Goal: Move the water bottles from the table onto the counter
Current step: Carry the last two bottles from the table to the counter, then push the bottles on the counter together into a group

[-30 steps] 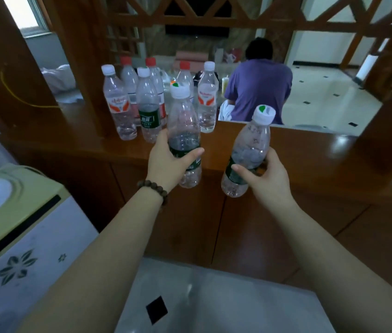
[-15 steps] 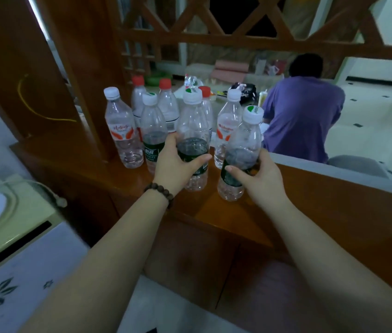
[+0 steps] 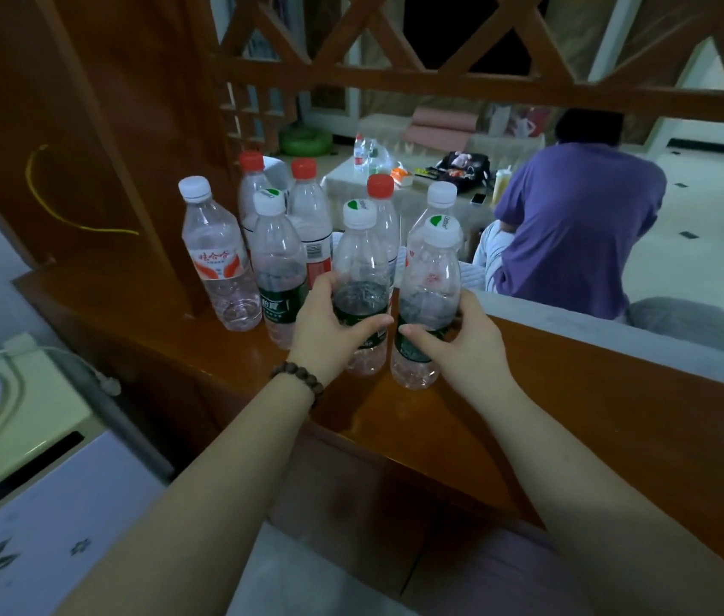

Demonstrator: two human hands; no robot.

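Note:
My left hand (image 3: 329, 324) grips a clear green-labelled water bottle (image 3: 360, 269) with a white cap; its base stands on the brown wooden counter (image 3: 573, 393). My right hand (image 3: 462, 349) grips a second green-labelled bottle (image 3: 429, 277) right beside it, base also down on the counter. Behind them stand several more bottles: a white-capped red-labelled one (image 3: 218, 260), a green-labelled one (image 3: 278, 269) and red-capped ones (image 3: 306, 206). Far behind, more bottles (image 3: 362, 151) stand on a low table (image 3: 342, 180).
A wooden lattice screen (image 3: 440, 60) and post (image 3: 138, 126) rise above the counter at the back left. A person in a purple shirt (image 3: 573, 224) sits beyond the counter. A pale green and white water dispenser (image 3: 18, 437) stands at my lower left.
Both hands have moved forward and down with their bottles. The bottles were held in front of the counter edge; now they stand on the counter next to the group.

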